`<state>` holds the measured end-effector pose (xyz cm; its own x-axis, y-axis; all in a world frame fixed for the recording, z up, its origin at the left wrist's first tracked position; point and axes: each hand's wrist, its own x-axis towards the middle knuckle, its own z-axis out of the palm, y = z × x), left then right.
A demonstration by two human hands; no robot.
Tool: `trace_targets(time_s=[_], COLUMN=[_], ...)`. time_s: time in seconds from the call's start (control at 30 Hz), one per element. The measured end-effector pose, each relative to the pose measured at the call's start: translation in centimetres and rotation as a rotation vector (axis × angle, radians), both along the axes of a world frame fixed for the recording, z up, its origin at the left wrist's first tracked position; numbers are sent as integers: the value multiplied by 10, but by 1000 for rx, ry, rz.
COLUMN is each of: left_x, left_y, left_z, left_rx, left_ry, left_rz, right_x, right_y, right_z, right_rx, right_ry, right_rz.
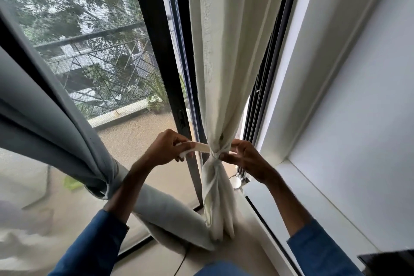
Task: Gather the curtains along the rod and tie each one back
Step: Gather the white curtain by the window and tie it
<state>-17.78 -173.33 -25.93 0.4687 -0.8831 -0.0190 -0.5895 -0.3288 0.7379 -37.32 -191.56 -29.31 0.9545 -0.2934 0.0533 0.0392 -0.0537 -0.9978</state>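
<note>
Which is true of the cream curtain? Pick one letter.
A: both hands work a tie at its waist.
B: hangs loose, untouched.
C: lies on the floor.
A: the left hand pulls the tie taut, the right hand holds its knot on the cream curtain.

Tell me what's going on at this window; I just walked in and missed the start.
A person in blue sleeves is tying back the cream curtain. The left hand pinches the free end of the fabric tie-back, pulled out leftward, while the right hand holds the other side at the knot around the gathered cloth. The grey curtain on the left already looks cinched.
</note>
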Motion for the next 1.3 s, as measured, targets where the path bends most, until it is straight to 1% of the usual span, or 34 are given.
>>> trace_targets(time_s=[0.1,0.17,0.3,0.4,0.43,0.53,0.57,0.6,0.63,0.7,0.73,0.77,0.83,0.9,0.93,1.0,1.17,1.3], left_x=[0,-5,-26,-52,-58,-60,-58,-57,-56,-57,-56,-56,-52,-49,-50,-52,-59,-65], left_y=[6,9,11,5,4,7,10,12,13,11,8,6,2,1,1,-1,-8,-7], left_z=[2,3,11,10,8,5,6,7,5,1,-1,-3,-5,-10,-11,-10,-1,0], left_rx=[-4,-17,-152,-210,-211,-226,-224,-201,-174,-174,-200,-225,-236,-209,-217,-255,-365,-394], left_ry=[-9,20,66,-4,13,224,269,267,222,54,-8,-30,-124,-305,-360,-361,-227,-237], left_rz=[37,37,20,-21,-28,-170,-228,-259,-259,-179,-98,-14,85,89,86,71,127,164], right_x=[0,3,15,25,28,33,34,34,34,33,34,34,35,36,36,37,39,42], right_y=[2,1,-3,0,3,6,6,7,7,7,6,6,6,6,6,7,7,10], right_z=[3,1,-9,-16,-17,-21,-20,-19,-18,-16,-16,-15,-14,-14,-13,-14,-20,-23], right_rx=[61,71,79,75,66,35,51,64,69,60,58,57,61,72,73,73,7,-43], right_ry=[14,7,-3,11,13,24,31,35,37,48,56,65,75,68,66,63,75,101], right_rz=[12,-14,-111,-209,-246,-321,-326,-324,-319,-308,-306,-305,-313,-325,-331,-337,-347,-390])
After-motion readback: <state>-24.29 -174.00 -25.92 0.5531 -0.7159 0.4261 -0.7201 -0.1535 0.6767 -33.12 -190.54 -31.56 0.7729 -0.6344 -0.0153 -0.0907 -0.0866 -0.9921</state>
